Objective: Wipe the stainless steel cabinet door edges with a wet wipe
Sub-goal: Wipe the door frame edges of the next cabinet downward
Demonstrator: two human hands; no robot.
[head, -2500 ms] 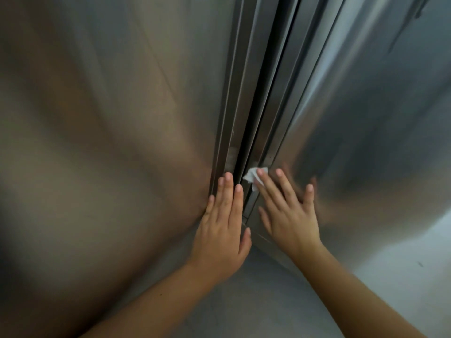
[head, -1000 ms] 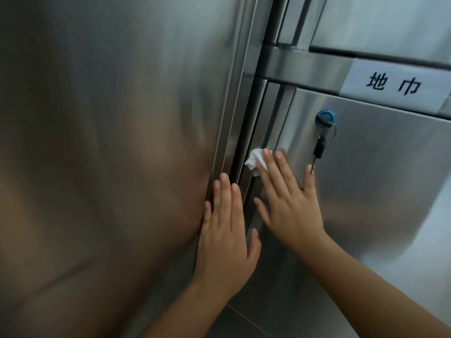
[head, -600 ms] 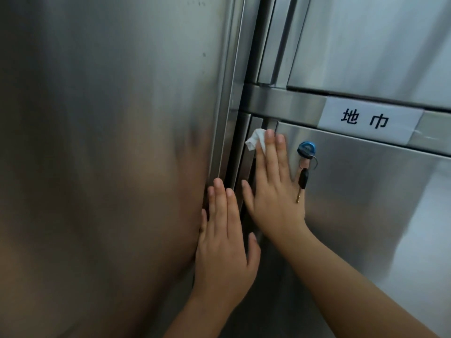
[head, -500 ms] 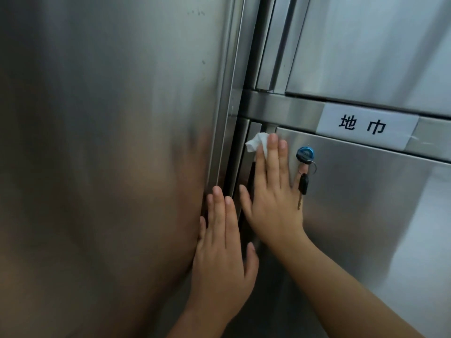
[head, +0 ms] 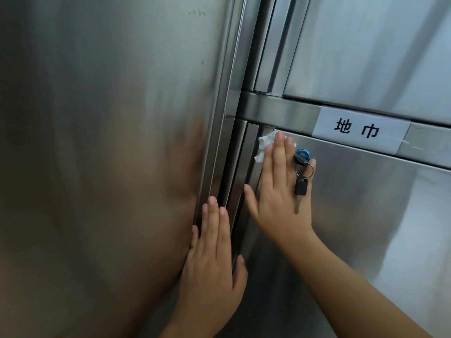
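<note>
A white wet wipe (head: 264,145) lies under the straight fingers of my right hand (head: 280,191), which presses it flat against the top left corner of the lower steel cabinet door (head: 366,203). The wipe sticks out to the left of my fingertips, right at the door's vertical edge. My left hand (head: 214,259) rests flat with straight fingers on the right edge of the large left steel door (head: 109,142), lower down beside the dark gap between the doors.
A blue lock with a key ring and a black-headed key (head: 301,176) hangs on the lower door, over my right hand. A white label with black characters (head: 358,129) sits on the horizontal rail. An upper door (head: 366,50) is above.
My right hand has slid the wipe up the lower door's left edge to its top corner by the lock. My left hand has stayed flat on the left door.
</note>
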